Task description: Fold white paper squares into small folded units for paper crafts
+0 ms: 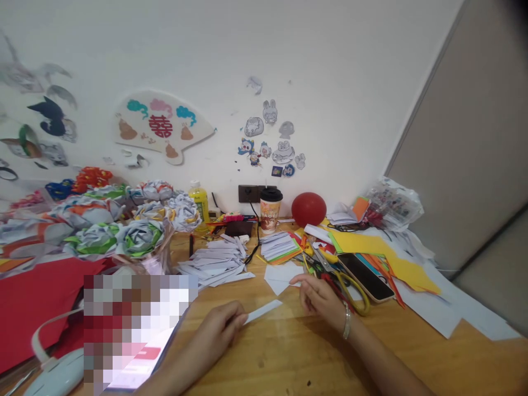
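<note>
My left hand (220,330) rests on the wooden table (289,352) with its fingers pinched on one end of a folded white paper strip (264,311), which points up and right. My right hand (319,297), a silver bracelet on its wrist, hovers low just right of the strip, fingers loosely curled and partly spread, holding nothing. Its fingertips are near a flat white paper piece (282,276). A pile of folded white strips (214,259) lies behind my left hand.
Yellow-handled scissors (350,289) and a phone (365,276) lie right of my right hand on coloured paper sheets (388,253). A lidded cup (270,210), red balloon (308,209), yellow bottle (199,202), paper flowers (124,231), red sheet (37,302) and lamp base (58,374) surround.
</note>
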`<state>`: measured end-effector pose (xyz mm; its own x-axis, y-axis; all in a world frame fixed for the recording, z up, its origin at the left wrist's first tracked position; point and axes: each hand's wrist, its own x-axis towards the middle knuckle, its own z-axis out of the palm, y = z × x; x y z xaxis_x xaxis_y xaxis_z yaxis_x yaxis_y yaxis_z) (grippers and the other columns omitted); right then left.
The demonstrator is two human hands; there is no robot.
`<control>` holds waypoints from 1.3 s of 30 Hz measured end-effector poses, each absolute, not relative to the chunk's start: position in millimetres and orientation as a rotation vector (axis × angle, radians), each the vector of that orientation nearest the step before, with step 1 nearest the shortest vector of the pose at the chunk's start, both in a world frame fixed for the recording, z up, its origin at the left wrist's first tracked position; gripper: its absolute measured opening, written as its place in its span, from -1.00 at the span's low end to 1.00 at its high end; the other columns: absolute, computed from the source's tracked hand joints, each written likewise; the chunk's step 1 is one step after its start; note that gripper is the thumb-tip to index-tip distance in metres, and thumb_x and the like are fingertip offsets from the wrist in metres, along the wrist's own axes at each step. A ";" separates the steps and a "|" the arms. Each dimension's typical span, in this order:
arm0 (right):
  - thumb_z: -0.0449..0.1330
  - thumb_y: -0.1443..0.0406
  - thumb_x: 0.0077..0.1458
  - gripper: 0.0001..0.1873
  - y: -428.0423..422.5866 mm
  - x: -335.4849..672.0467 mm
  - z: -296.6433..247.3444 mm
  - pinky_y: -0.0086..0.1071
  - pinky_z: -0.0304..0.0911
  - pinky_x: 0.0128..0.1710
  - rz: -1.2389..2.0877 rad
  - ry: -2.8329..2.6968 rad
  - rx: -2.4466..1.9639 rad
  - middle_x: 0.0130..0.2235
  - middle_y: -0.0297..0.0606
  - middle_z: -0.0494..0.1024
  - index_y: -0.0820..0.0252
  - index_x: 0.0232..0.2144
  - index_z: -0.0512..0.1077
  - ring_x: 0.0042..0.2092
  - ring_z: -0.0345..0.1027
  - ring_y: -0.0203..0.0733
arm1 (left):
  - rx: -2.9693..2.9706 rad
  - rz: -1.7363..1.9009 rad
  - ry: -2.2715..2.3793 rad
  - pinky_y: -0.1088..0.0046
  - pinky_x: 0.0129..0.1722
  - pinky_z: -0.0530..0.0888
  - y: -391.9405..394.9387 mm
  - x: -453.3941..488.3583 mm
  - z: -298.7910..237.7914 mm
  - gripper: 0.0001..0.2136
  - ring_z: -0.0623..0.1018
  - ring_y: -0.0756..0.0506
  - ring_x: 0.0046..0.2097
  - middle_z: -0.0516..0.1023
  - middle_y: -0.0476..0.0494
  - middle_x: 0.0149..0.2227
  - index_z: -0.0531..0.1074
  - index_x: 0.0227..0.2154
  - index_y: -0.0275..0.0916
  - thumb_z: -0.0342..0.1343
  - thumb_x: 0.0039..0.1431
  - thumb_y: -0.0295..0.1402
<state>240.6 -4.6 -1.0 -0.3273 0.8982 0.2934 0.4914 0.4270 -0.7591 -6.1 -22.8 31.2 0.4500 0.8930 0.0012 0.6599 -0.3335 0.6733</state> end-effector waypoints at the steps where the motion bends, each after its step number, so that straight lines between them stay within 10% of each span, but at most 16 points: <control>1: -0.19 0.08 0.25 -0.55 -5.1 238.5 -1.1 -0.44 0.18 -0.48 0.744 -1.996 -1.142 -0.57 -0.38 0.40 0.21 -0.11 0.34 -0.55 0.24 -0.28 | 2.098 0.508 1.293 0.55 -0.46 0.25 -21.1 -5.8 28.6 -0.74 0.34 -0.02 -0.47 0.30 0.05 -0.57 0.19 -0.60 -0.20 -0.17 0.17 -0.29; 12: -0.09 0.18 0.20 -0.63 0.0 225.4 -1.0 -0.45 0.13 -0.45 0.480 -2.112 -1.147 -0.51 -0.32 0.42 0.20 -0.54 0.34 -0.45 0.25 -0.27 | 2.185 0.407 1.542 0.49 -0.34 0.29 -24.4 -13.9 36.0 -0.80 0.46 -0.08 -0.33 0.47 -0.04 -0.40 0.34 -0.48 -0.22 -0.14 0.20 -0.38; 27: 0.15 0.33 0.06 -0.65 80.6 111.7 26.1 -0.20 0.19 -0.07 0.060 -2.118 -1.387 -0.03 -0.06 0.42 0.17 -0.05 0.39 -0.05 0.28 -0.01 | 2.728 0.307 1.903 0.23 -0.16 0.31 8.1 -29.4 -8.3 -0.80 0.41 -0.23 -0.16 0.45 -0.27 -0.24 0.43 -0.27 -0.32 -0.10 0.17 -0.53; 35: -0.03 0.43 0.13 -0.72 58.4 207.0 25.0 -0.25 0.20 -0.13 -0.017 -2.198 -1.492 -0.29 -0.12 0.52 0.25 -0.34 0.49 -0.18 0.33 -0.09 | 2.714 0.375 1.864 0.25 -0.12 0.29 2.9 -31.0 -7.5 -0.78 0.39 -0.17 -0.14 0.41 -0.22 -0.19 0.37 -0.21 -0.29 -0.10 0.13 -0.57; 39: 0.19 0.35 -0.01 -0.82 39.8 240.3 14.0 -0.31 0.21 -0.12 -0.022 -2.384 -1.456 -0.20 -0.19 0.53 0.19 -0.28 0.48 -0.15 0.35 -0.10 | 2.726 0.397 1.826 0.24 -0.11 0.28 2.6 -33.4 -12.0 -0.75 0.39 -0.15 -0.15 0.41 -0.20 -0.20 0.35 -0.21 -0.27 -0.12 0.11 -0.60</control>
<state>240.3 39.8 14.0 -0.4133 0.8601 0.2991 0.8655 0.4731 -0.1646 -33.4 2.6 -12.0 0.3649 0.8858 0.2867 0.9249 -0.3803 -0.0021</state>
